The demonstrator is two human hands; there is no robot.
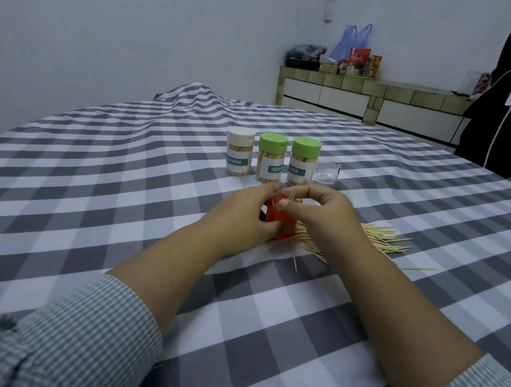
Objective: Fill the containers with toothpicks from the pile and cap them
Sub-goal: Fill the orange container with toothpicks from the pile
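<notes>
Left hand [238, 220] grips the red toothpick container [276, 219] on the checked tablecloth [90, 174]; right hand [319, 210] pinches toothpicks into its mouth. The toothpick pile [379, 239] lies just right; three capped containers [270, 161] stand behind.

Three capped containers [271, 160] are lined up left to right on the table [88, 193], with an uncapped container [327, 171] just to their right. Nearer, an open container [276, 219] is gripped by the left hand [243, 220], with the right hand [320, 213] at its top. The toothpick pile [376, 239] is spread to the right, partly hidden behind the right hand.
</notes>
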